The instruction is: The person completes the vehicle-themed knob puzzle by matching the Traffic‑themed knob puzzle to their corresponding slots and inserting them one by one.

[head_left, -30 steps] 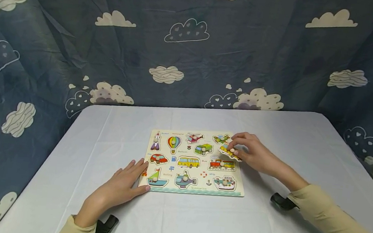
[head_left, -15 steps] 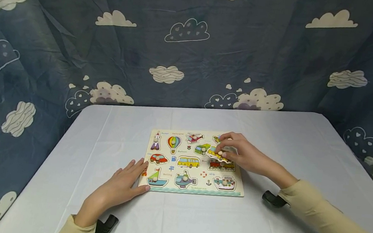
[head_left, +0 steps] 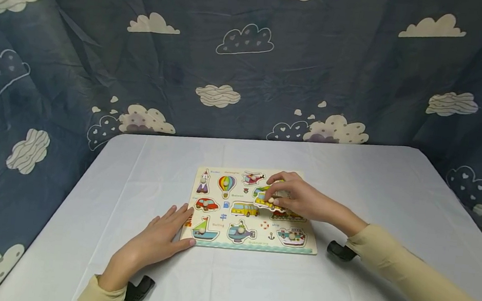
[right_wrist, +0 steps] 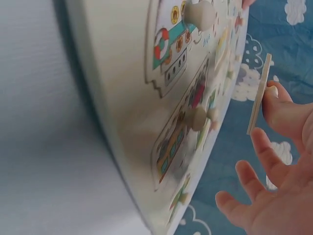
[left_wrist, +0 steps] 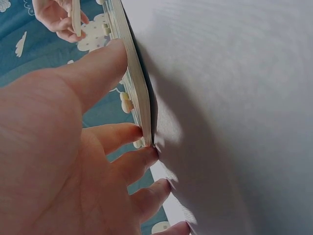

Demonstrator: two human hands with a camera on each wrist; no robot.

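Note:
My right hand pinches a yellow bus puzzle piece by its round knob. In the right wrist view, the bus piece is edge-on and raised off the wooden peg puzzle board. It overlaps the green truck piece in the head view. Just left of it, a yellow bus picture without a knob shows on the board. My left hand rests at the board's left edge, thumb on its near corner. The left wrist view shows the fingertips against the board's side.
Other knobbed pieces sit in the board: a rocket, a balloon, a red car, a sailboat, a submarine and a ship. White cloth covers the table; a dark cloud-print curtain hangs behind.
My right hand has carried the bus piece leftward, from the board's right side past the train toward the bus picture. My left hand has stayed at the board's left edge.

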